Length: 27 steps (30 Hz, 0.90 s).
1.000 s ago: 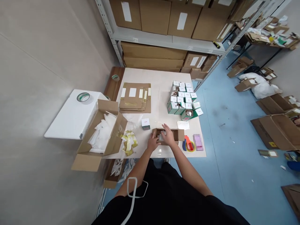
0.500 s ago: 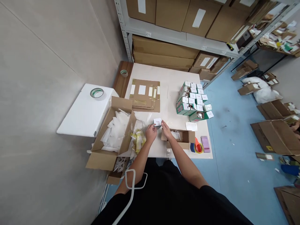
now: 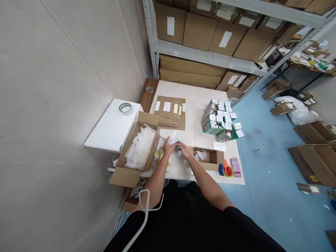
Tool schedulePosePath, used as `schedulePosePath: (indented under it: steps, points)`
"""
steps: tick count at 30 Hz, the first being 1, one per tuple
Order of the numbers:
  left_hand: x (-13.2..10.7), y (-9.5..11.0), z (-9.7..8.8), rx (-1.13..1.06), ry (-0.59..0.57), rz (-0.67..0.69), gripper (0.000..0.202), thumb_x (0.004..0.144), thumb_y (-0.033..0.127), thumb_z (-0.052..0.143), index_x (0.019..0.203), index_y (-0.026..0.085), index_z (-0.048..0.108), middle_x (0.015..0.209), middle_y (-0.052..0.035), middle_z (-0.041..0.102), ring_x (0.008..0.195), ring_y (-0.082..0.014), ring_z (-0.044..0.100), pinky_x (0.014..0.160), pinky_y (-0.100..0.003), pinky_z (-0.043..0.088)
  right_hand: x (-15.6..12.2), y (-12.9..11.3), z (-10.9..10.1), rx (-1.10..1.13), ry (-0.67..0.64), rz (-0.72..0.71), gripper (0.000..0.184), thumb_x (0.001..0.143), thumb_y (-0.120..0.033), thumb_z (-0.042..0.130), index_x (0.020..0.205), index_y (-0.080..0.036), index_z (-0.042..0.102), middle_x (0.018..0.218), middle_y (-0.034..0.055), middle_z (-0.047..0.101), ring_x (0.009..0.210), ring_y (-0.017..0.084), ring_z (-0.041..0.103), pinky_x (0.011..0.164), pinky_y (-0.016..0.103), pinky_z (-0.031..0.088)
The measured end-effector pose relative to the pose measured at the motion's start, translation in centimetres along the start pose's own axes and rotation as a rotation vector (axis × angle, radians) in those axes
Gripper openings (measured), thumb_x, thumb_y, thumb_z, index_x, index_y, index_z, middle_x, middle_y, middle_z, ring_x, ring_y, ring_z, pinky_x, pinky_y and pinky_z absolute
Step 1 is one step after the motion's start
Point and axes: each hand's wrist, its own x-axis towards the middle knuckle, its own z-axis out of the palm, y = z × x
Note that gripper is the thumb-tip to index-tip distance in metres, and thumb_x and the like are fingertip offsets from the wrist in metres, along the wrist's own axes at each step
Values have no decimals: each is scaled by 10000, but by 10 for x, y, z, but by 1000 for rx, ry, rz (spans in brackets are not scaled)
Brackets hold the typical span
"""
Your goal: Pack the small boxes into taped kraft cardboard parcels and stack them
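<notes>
A small white and green carton [image 3: 172, 140] is between my hands, above the front part of the table. My left hand [image 3: 168, 148] is closed around its left side. The fingers of my right hand [image 3: 184, 150] pinch its green right side. Yellow-printed clear packets [image 3: 157, 154] lie by my left wrist, partly hidden by it. To the right of my right hand is an open cardboard box [image 3: 210, 156] with white pieces inside. Similar green and white cartons [image 3: 219, 117] stand in rows farther right, a few with open tops showing something shiny.
An open box of white packets [image 3: 141, 147] stands at the left, beside a white surface [image 3: 110, 126] bearing a tape roll [image 3: 125, 107]. Flattened cardboard [image 3: 170, 120] lies at the table's back. Shelving with cartons [image 3: 201, 30] rises behind. A red-orange object [image 3: 227, 169] sits front right.
The carton has turned in my hands and now shows its green side on the right. My left hand has wrapped farther around it. The camera view has shifted.
</notes>
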Motion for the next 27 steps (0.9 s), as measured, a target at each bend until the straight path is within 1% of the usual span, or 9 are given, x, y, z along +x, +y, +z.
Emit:
schedulePosePath:
  steps: [3, 6, 9, 12, 16, 19, 21, 24, 27]
  points:
    - [-10, 7, -16, -65, 59, 14, 815, 855, 363, 782, 1583, 201, 454, 1409, -125, 677, 1271, -279, 652, 1077, -363, 486, -4, -11, -6, 39, -13, -42, 569, 949, -603, 528, 1390, -274, 673, 1475, 65, 639, 1330, 257, 610, 1160, 448, 456]
    - [-23, 18, -33, -162, 108, 89, 793, 862, 357, 780, 1577, 209, 470, 1399, -113, 683, 1272, -267, 654, 1104, -363, 481, -10, -23, -18, 20, 40, -120, 529, 933, -573, 574, 1358, -280, 690, 1465, 61, 647, 1336, 270, 599, 1174, 453, 433]
    - [-36, 33, -47, -256, 143, 141, 763, 853, 361, 793, 1550, 234, 509, 1383, -93, 692, 1265, -258, 655, 1114, -369, 487, -18, -33, -34, -25, 141, -148, 547, 907, -579, 614, 1352, -268, 688, 1480, 77, 631, 1370, 286, 564, 1186, 469, 413]
    - [-46, 48, -47, -382, 129, 164, 717, 866, 361, 779, 1529, 247, 532, 1355, -85, 704, 1229, -251, 674, 1077, -369, 527, -27, -41, -52, -34, 318, -158, 615, 867, -591, 664, 1360, -223, 673, 1536, 115, 570, 1456, 305, 473, 1241, 476, 333]
    - [-61, 64, -22, -467, 51, 196, 662, 942, 402, 688, 1560, 255, 500, 1464, -82, 641, 1304, -252, 634, 1102, -373, 518, -52, -45, -81, 123, 474, -131, 787, 886, -600, 637, 1546, -199, 481, 1590, 128, 502, 1445, 293, 484, 1211, 447, 383]
    - [-74, 71, 7, -318, 11, 261, 583, 984, 449, 623, 1526, 246, 553, 1574, -71, 544, 1472, -255, 483, 1220, -374, 396, -81, -38, -108, 156, 539, -118, 844, 896, -594, 629, 1599, -187, 400, 1604, 131, 487, 1455, 288, 475, 1206, 424, 390]
    - [-85, 74, 27, -189, -21, 300, 522, 1005, 467, 580, 1469, 231, 614, 1581, -74, 536, 1507, -252, 436, 1253, -367, 338, -102, -29, -128, 123, 599, -107, 868, 895, -582, 626, 1618, -179, 368, 1614, 137, 475, 1496, 291, 428, 1217, 425, 371]
    - [-101, 74, 56, -65, -135, 332, 480, 1034, 436, 514, 1434, 201, 635, 1481, -101, 629, 1406, -260, 553, 1196, -375, 407, -130, -11, -156, 49, 664, -76, 864, 895, -544, 606, 1628, -164, 349, 1623, 149, 462, 1521, 299, 401, 1229, 444, 352]
    - [-115, 69, 82, 50, -225, 280, 452, 1039, 426, 491, 1387, 191, 657, 1276, -116, 747, 1234, -291, 670, 1084, -402, 497, -148, 6, -175, -2, 667, -25, 807, 898, -497, 581, 1608, -165, 389, 1618, 149, 471, 1496, 307, 442, 1230, 456, 357]
